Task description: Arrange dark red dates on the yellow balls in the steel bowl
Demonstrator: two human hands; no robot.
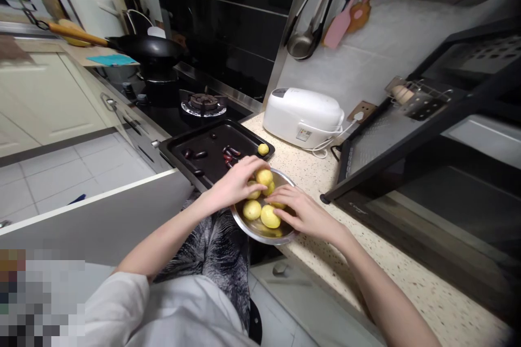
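Note:
A metal bowl (264,237) with several yellow lemons (270,216) in it sits at the counter's front edge, beside a black baking tray (191,143). My left hand (238,181) reaches over the bowl's far left side, fingers curled round a lemon (264,176). From the right, my right hand (303,210) comes over the rim; its thumb and fingers close about another lemon (279,204), mostly covered by them. On the tray lie one yellow lemon (263,149) in the right corner and several dark red oval pieces (200,155), whose kind I cannot make out.
Behind the tray is a gas hob (203,102) with a black wok (144,48) on its far burner. A white rice cooker (303,118) stands by the wall. A black oven (427,189) occupies the right side. An open drawer (101,216) juts out at left.

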